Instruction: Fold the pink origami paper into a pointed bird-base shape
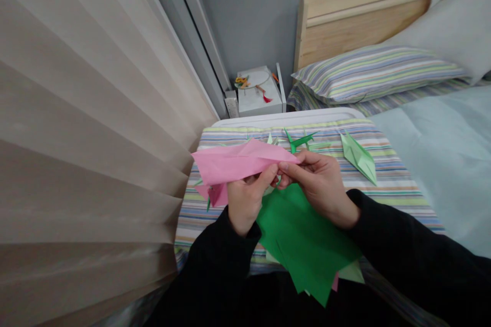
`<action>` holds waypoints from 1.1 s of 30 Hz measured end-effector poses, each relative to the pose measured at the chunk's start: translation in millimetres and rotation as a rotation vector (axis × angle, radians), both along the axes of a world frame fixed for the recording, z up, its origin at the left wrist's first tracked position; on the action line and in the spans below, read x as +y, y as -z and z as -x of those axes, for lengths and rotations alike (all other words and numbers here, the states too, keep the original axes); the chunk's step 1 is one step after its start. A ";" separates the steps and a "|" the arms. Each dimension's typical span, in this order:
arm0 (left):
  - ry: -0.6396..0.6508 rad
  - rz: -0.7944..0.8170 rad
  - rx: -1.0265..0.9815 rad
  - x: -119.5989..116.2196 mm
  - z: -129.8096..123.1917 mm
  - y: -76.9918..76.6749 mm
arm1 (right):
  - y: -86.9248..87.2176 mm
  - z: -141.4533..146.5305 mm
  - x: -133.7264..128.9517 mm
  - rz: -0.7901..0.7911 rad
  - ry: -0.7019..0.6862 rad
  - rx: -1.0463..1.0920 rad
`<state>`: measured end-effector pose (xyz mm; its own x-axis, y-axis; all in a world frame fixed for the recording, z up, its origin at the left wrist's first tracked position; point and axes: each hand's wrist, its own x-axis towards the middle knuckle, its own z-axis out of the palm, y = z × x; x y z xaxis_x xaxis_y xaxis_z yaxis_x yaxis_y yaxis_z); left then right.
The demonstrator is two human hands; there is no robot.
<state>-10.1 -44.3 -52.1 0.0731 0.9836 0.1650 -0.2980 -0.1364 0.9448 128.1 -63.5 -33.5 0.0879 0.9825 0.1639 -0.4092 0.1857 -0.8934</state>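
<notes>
A partly folded pink paper (245, 161) is held above the striped cloth (395, 184). My left hand (249, 196) grips its lower edge from beneath, with the thumb near the right end. My right hand (318, 181) pinches the narrow right tip of the paper between thumb and fingers. The thumbs of both hands nearly meet. Below the hands lie green paper sheets (307, 240), with pale green and pink corners showing under them. Behind the hands are a dark green folded paper piece (299, 141) and, to the right, a light green folded one (358, 156).
A pale curtain (88, 138) hangs along the left. Behind the cloth-covered table stands a white cabinet (261, 107) with small ornaments on top. On the right is a bed with a wooden headboard (345, 25), a striped pillow (379, 71) and a pale blue cover (448, 148).
</notes>
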 end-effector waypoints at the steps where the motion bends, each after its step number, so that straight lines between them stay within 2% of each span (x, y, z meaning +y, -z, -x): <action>1: 0.001 0.018 0.009 0.1 0.0 -0.1 | 0.4 0.1 -0.1 0.003 0.002 0.002; 7: 0.024 0.057 -0.016 3.3 -0.1 -2.4 | 0.4 1.2 1.8 0.008 -0.006 0.029; 14: -0.049 0.081 -0.079 4.6 -2.2 -8.2 | -0.9 1.7 1.3 -0.002 0.035 0.038; 19: -0.054 0.089 -0.084 3.7 -4.5 -12.4 | 1.4 1.2 0.7 -0.018 0.028 0.038; 22: -0.032 0.076 -0.088 2.4 -3.7 -10.9 | 5.4 -0.4 2.0 -0.004 0.010 0.039; 27: 0.084 0.072 -0.028 2.0 0.8 -5.5 | 7.4 -1.7 2.3 -0.029 -0.063 0.030; 29: 0.085 0.056 -0.015 2.5 1.6 -6.5 | 5.6 -1.3 0.2 -0.078 -0.026 -0.022; 33: 0.014 0.079 -0.048 2.5 -0.5 -14.9 | 2.6 -2.3 -5.3 -0.248 0.185 -0.177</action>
<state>-9.6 -41.8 -37.2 0.0813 0.9926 0.0905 -0.3445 -0.0573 0.9370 130.4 -68.8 -36.1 0.2100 0.8810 0.4239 -0.1914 0.4622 -0.8659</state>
